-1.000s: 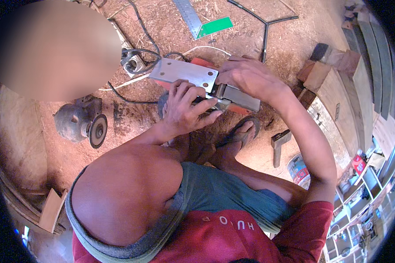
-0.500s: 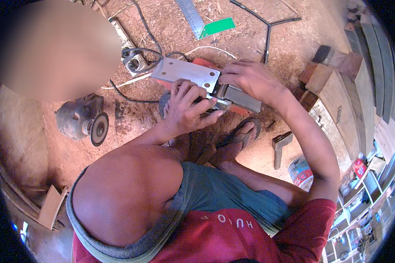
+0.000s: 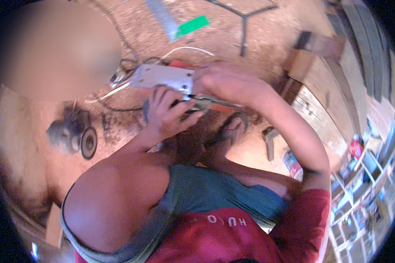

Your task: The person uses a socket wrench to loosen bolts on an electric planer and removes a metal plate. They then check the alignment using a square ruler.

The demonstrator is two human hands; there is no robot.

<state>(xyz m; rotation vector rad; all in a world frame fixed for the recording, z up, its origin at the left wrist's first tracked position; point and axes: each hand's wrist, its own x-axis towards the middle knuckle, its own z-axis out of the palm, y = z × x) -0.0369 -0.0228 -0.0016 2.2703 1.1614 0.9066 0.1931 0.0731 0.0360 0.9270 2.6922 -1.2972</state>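
An electric hand planer lies upside down on the ground between my hands, its silver sole plate [image 3: 162, 79] facing up and its orange body showing at the edges. My left hand [image 3: 166, 109] grips the near side of the planer, fingers curled over the edge of the plate close to the gap in the sole. Across from it, my right hand [image 3: 226, 85] bends over the far side at that same gap, its fingers curled against the planer. Motion smears the right fingertips, and that hand covers much of the planer's right end.
An angle grinder [image 3: 72, 133] with a disc sits at the left. A try square with a green stock [image 3: 193, 26] and a black three-armed wrench [image 3: 244, 17] lie beyond the planer. Wooden beams [image 3: 322, 92] stand at the right, with a hammer [image 3: 269, 142] nearer me. Cords trail behind the planer.
The whole view has shifted and blurred, so things sit further left. My right hand has come lower over the planer's gap and hides more of it. The left hand keeps its hold.
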